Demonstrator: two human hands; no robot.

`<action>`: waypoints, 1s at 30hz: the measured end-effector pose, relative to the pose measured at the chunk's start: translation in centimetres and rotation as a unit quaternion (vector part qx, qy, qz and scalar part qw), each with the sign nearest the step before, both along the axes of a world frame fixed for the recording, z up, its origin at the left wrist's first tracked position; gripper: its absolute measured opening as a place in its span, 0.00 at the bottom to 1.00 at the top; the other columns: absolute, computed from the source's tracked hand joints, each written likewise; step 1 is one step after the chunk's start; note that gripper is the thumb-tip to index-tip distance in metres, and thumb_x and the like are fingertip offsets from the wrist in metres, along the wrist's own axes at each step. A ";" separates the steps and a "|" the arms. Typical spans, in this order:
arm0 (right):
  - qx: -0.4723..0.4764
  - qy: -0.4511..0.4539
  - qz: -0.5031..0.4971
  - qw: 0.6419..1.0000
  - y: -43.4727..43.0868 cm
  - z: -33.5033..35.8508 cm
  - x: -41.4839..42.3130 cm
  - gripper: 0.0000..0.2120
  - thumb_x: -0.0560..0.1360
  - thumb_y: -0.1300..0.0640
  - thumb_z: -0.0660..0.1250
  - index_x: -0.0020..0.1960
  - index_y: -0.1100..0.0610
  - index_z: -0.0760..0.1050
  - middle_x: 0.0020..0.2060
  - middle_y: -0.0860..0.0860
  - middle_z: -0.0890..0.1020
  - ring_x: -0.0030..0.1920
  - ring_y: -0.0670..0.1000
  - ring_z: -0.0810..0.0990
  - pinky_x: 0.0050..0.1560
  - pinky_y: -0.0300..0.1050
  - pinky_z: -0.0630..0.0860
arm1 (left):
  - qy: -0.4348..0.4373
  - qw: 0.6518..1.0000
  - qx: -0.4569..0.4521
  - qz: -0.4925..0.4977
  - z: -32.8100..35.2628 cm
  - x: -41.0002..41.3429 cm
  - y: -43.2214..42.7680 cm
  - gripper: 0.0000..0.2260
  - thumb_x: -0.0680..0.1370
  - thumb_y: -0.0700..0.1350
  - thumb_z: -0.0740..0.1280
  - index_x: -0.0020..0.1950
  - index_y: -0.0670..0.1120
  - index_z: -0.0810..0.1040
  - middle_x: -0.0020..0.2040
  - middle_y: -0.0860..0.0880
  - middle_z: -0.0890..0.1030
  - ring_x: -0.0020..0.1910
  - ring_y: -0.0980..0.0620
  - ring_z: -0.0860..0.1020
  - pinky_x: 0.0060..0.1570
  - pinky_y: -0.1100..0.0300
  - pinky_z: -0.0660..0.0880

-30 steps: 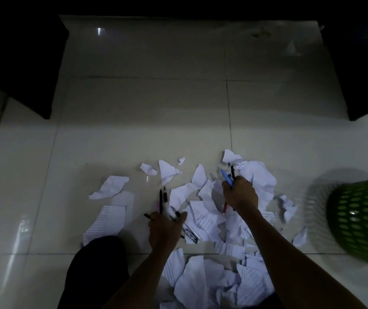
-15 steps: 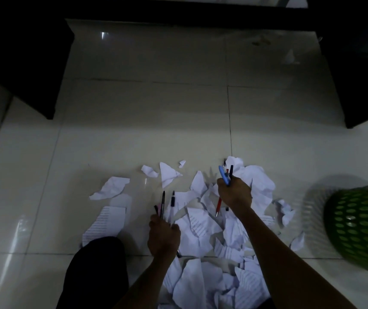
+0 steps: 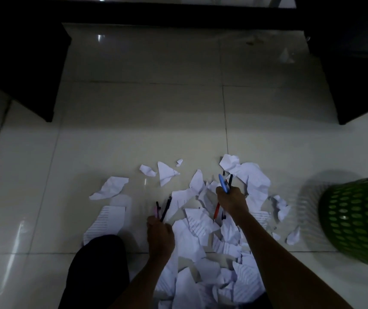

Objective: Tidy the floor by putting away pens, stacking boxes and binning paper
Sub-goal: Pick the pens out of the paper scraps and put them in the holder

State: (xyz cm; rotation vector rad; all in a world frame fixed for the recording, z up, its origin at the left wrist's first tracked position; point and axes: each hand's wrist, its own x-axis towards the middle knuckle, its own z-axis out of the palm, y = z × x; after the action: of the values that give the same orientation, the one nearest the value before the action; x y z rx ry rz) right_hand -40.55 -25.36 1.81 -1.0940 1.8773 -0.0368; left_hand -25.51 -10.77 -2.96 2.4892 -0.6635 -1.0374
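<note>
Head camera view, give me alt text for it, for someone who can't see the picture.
Seen from above, a person's left hand and right hand each grip a bunch of pens over torn white paper scattered on a pale tiled floor. A green perforated basket shows at the right edge, and dark furniture frames the dim scene.

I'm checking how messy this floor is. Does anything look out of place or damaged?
Yes. Torn and crumpled paper scraps lie scattered over the tiled floor in front of the person, outside the green basket at right. The left hand and right hand each grip pens.
</note>
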 end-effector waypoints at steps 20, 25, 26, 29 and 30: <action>0.020 -0.069 0.058 0.996 2.3 2.4 3.9 0.12 0.77 0.50 0.62 0.49 0.59 0.76 0.39 0.55 0.80 0.38 0.52 0.78 0.40 0.42 0.73 | 0.207 0.963 -0.003 0.172 2.1 4.4 -1.8 0.09 0.75 0.29 0.57 0.37 0.39 0.68 0.28 0.45 0.69 0.24 0.49 0.67 0.23 0.64 0.64; 0.067 -0.168 0.131 0.975 3.7 3.7 4.8 0.09 0.79 0.58 0.61 0.40 0.57 0.72 0.33 0.53 0.76 0.28 0.47 0.73 0.32 0.38 0.71 | 0.256 0.954 -0.054 0.146 2.9 4.6 -1.8 0.11 0.78 0.33 0.61 0.36 0.42 0.68 0.26 0.45 0.67 0.18 0.55 0.67 0.22 0.65 0.64; 0.077 -0.180 0.153 0.969 4.1 3.8 5.3 0.09 0.79 0.59 0.61 0.41 0.58 0.72 0.33 0.53 0.76 0.28 0.47 0.73 0.31 0.37 0.73 | 0.254 0.954 -0.065 0.149 3.0 4.7 -1.8 0.10 0.78 0.34 0.62 0.37 0.42 0.69 0.28 0.45 0.69 0.21 0.53 0.68 0.24 0.63 0.66; 0.117 -0.203 0.199 0.952 5.6 3.6 6.1 0.06 0.78 0.58 0.63 0.46 0.60 0.71 0.30 0.53 0.74 0.23 0.45 0.73 0.28 0.38 0.75 | 0.249 0.954 -0.063 0.157 2.7 4.7 -2.1 0.04 0.80 0.39 0.61 0.46 0.40 0.72 0.32 0.44 0.72 0.27 0.51 0.70 0.22 0.65 0.69; 0.135 -0.209 0.215 0.944 6.0 3.6 6.3 0.05 0.78 0.58 0.64 0.45 0.59 0.70 0.30 0.52 0.74 0.22 0.44 0.73 0.27 0.36 0.74 | 0.245 0.955 -0.058 0.157 2.8 4.7 -2.3 0.05 0.81 0.41 0.61 0.50 0.39 0.71 0.34 0.44 0.73 0.28 0.51 0.70 0.20 0.67 0.68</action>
State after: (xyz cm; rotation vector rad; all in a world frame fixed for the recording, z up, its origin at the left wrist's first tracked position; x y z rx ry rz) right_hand -34.24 -19.33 5.40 -1.1741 1.1998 0.2174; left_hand -20.79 -13.09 -0.19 2.0265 -0.1632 -1.3665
